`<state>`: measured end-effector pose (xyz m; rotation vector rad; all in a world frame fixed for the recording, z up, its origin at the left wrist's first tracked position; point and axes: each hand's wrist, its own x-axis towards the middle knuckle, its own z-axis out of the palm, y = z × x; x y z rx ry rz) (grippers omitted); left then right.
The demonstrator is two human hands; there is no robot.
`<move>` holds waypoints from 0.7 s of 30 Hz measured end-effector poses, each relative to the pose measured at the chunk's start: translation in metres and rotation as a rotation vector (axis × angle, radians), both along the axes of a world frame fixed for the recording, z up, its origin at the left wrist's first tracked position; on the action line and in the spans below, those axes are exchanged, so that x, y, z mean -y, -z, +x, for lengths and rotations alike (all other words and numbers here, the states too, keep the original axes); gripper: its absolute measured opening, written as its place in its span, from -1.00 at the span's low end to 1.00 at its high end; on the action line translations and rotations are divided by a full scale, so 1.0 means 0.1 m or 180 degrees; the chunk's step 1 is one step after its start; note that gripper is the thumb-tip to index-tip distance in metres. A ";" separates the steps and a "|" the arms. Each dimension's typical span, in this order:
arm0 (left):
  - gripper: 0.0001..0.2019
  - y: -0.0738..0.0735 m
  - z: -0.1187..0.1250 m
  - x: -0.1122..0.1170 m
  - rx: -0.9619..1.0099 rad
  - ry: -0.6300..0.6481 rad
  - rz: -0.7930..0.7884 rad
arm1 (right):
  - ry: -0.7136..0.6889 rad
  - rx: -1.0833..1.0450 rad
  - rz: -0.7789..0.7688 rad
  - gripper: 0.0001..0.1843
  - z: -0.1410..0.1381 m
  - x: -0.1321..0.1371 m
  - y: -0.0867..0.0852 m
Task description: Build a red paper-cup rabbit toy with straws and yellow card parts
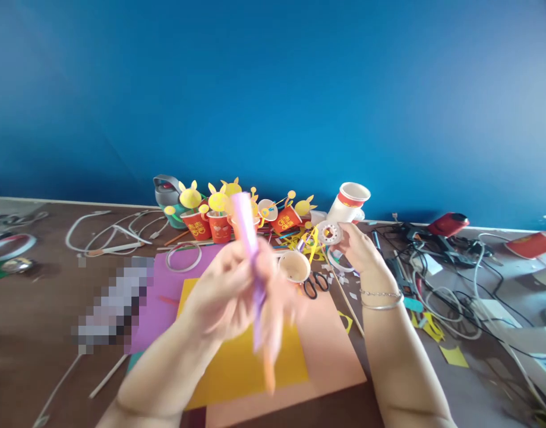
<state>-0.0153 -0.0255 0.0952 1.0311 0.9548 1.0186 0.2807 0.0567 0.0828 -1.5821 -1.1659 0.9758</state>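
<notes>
My left hand [230, 285], partly blurred by motion, is closed around a narrow purple paper strip [245, 217] that stands upright over the coloured sheets. A slim orange piece [269, 377] sticks out below the fingers; its kind is too smeared to tell. Farther off, beside a stack of white paper cups [346, 205], my right hand [359, 246] grips a whitish roll of tape [330, 233] by its edge. An open paper cup [294, 266] and black-handled scissors [316, 285] lie between the two hands.
Decorated red cups [220, 229] with yellow paper animal heads line the wall. Under my left hand lie purple [148, 315], yellow [241, 374] and peach [330, 362] sheets. Tangled cables [455, 315] and a red glue gun [448, 224] occupy the right; a white cable [116, 232] curls at left.
</notes>
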 end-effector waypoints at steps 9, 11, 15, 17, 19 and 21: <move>-0.64 -0.10 0.73 -0.77 0.0532 0.0822 -0.0202 | -0.0331 -0.0508 0.0444 -0.51 -0.36 0.10 -0.13; -0.62 -0.05 0.72 -0.80 0.0449 0.0968 -0.0120 | -0.0545 -0.1288 0.0613 -0.52 -0.40 0.10 -0.10; -0.59 -0.04 0.70 -0.89 0.0177 0.0677 0.0258 | -0.0621 -0.2301 0.0702 -0.65 -0.37 0.07 -0.06; -0.60 -0.01 0.68 -0.94 -0.0039 0.0307 0.0469 | -0.0593 -0.2459 0.0623 -0.67 -0.33 0.06 -0.06; -0.63 0.03 0.67 -0.99 -0.0364 -0.0059 0.0708 | -0.0536 -0.2513 0.0534 -0.67 -0.30 0.05 -0.07; -0.66 0.08 0.66 -1.03 -0.0688 -0.0236 0.0928 | -0.0585 -0.2362 0.0543 -0.66 -0.28 0.05 -0.09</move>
